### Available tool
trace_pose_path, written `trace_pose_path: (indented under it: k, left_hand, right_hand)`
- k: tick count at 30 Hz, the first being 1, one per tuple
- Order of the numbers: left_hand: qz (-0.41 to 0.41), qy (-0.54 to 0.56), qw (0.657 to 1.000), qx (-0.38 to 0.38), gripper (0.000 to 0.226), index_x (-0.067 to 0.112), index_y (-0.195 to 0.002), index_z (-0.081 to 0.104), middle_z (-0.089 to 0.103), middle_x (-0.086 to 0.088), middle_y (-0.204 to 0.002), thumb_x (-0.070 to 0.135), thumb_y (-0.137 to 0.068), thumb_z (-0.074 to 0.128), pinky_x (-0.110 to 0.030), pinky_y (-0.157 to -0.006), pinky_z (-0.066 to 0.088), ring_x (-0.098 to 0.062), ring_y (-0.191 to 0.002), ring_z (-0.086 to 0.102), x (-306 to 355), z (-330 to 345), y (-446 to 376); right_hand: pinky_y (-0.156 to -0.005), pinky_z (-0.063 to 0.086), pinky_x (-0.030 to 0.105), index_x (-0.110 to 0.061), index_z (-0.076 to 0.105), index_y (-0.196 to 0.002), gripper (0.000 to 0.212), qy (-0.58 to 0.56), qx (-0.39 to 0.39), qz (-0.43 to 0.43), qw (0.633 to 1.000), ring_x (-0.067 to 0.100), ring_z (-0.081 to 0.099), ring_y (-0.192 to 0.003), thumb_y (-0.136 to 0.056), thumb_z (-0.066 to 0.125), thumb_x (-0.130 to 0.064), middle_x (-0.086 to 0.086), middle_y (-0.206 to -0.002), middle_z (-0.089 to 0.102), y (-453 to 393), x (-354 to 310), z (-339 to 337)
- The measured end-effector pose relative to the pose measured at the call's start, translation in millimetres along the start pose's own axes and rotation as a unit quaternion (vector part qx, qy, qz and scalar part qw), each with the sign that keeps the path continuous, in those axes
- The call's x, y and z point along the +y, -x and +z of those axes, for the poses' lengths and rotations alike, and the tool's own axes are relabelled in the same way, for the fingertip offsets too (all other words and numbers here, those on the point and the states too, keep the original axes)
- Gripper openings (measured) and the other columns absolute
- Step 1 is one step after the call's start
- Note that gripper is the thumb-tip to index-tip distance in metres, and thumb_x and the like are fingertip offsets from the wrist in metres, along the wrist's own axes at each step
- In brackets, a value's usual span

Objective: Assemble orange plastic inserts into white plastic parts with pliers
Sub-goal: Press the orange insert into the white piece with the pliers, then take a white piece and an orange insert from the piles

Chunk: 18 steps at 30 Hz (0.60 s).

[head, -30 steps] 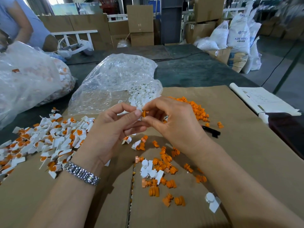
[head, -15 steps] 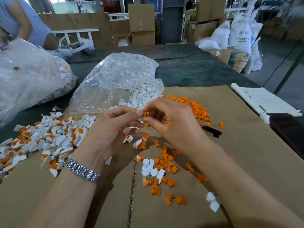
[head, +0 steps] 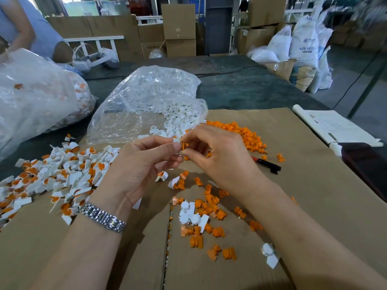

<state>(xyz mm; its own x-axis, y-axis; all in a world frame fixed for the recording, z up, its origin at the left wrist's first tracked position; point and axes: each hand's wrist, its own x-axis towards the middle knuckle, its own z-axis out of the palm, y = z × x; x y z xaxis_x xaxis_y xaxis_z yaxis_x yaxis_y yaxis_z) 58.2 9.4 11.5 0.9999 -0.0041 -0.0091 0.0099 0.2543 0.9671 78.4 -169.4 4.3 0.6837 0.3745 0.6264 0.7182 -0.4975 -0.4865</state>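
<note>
Cardboard sheet (head: 303, 206): laid over the table, likely as a work surface that kept small pieces contained.
Sacks (head: 304, 40): stacked at the far right; "ABS RESIN" was seemingly printed on one, the smaller text unreadable.
Clear bag (head: 146, 101): left open toward the worker, so white parts spilled within reach.
Finished pile (head: 58, 174): heaped left, kept apart from loose stock.
Orange inserts (head: 240, 132): piled right, more scattered nearby.
Left hand (head: 138, 168): a white part (head: 176, 140) was pinched at thumb and fingertip, steadied.
Right hand (head: 222, 160): an orange insert (head: 183, 145) was pinched and pressed against that part.
Pliers (head: 267, 164): left lying untouched, just beyond the right hand.
</note>
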Motion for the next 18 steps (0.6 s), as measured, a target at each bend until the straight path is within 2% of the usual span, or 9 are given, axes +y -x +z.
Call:
trace_pose_path:
  k: [6,8,10,12,14,16,18]
  left_hand:
    - [0.004,-0.011,1.0,0.006,0.006,0.007,-0.073,0.08,0.073,-0.018,-0.075,0.005,-0.068,0.078,-0.023,-0.062,0.06,-0.021,-0.064,0.072,-0.6,0.2,0.9]
    - [0.002,-0.006,1.0,0.016,0.006,0.008,-0.072,0.08,0.073,-0.017,-0.074,0.007,-0.066,0.079,-0.023,-0.061,0.059,-0.022,-0.064,0.073,-0.6,1.5,0.7]
    - [-0.002,0.003,1.0,0.026,0.006,0.01,-0.07,0.08,0.073,-0.013,-0.072,0.007,-0.065,0.079,-0.022,-0.06,0.059,-0.021,-0.064,0.073,0.1,1.9,0.3]
    - [-0.005,0.014,0.999,0.031,0.006,0.012,-0.069,0.08,0.073,-0.01,-0.071,0.008,-0.065,0.079,-0.021,-0.059,0.059,-0.02,-0.064,0.073,0.4,1.7,0.4]
    - [-0.003,0.015,0.999,0.031,0.006,0.014,-0.069,0.081,0.073,-0.009,-0.071,0.01,-0.066,0.079,-0.021,-0.059,0.058,-0.02,-0.065,0.073,0.5,0.7,0.8]
    - [0.001,0.013,1.0,0.029,0.005,0.015,-0.07,0.081,0.073,-0.009,-0.072,0.012,-0.066,0.08,-0.021,-0.059,0.058,-0.019,-0.066,0.073,0.6,-0.5,0.6]
    - [0.005,0.015,1.0,0.025,0.006,0.016,-0.071,0.081,0.073,-0.008,-0.074,0.013,-0.066,0.081,-0.02,-0.06,0.058,-0.019,-0.067,0.073,0.5,-2.0,-0.1]
  right_hand:
    - [-0.076,0.055,0.03,-0.013,0.072,-0.105,0.022,-0.004,-0.028,0.02,0.999,0.009,0.063,-0.081,-0.087,0.079,-0.022,-0.004,-0.089,0.067,-0.9,-0.9,-4.5]
    - [-0.075,0.055,0.022,-0.021,0.069,-0.111,0.035,-0.034,-0.041,0.073,0.996,0.005,0.064,-0.082,-0.083,0.08,-0.038,-0.01,-0.092,0.066,-3.1,3.4,-13.4]
    - [-0.072,0.055,0.021,-0.028,0.065,-0.116,0.05,0.006,-0.048,0.154,0.987,0.004,0.063,-0.085,-0.079,0.074,-0.06,-0.014,-0.098,0.063,-4.9,13.0,-24.0]
    - [-0.078,0.052,0.031,-0.025,0.06,-0.119,0.062,0.16,-0.095,0.235,0.954,0.01,0.06,-0.096,-0.079,0.067,-0.071,-0.008,-0.111,0.058,-3.6,27.0,-32.0]
    - [-0.083,0.05,0.04,-0.019,0.055,-0.115,0.064,0.266,-0.182,0.297,0.899,0.022,0.055,-0.104,-0.079,0.068,-0.07,0.002,-0.116,0.053,-0.3,35.1,-34.7]
    - [-0.088,0.047,0.044,-0.016,0.053,-0.106,0.058,0.305,-0.242,0.312,0.867,0.027,0.051,-0.107,-0.081,0.071,-0.065,0.006,-0.111,0.051,2.8,38.7,-33.2]
    - [-0.088,0.046,0.045,-0.016,0.051,-0.097,0.047,0.32,-0.249,0.315,0.858,0.028,0.049,-0.104,-0.085,0.07,-0.056,0.007,-0.103,0.05,4.5,37.2,-31.7]
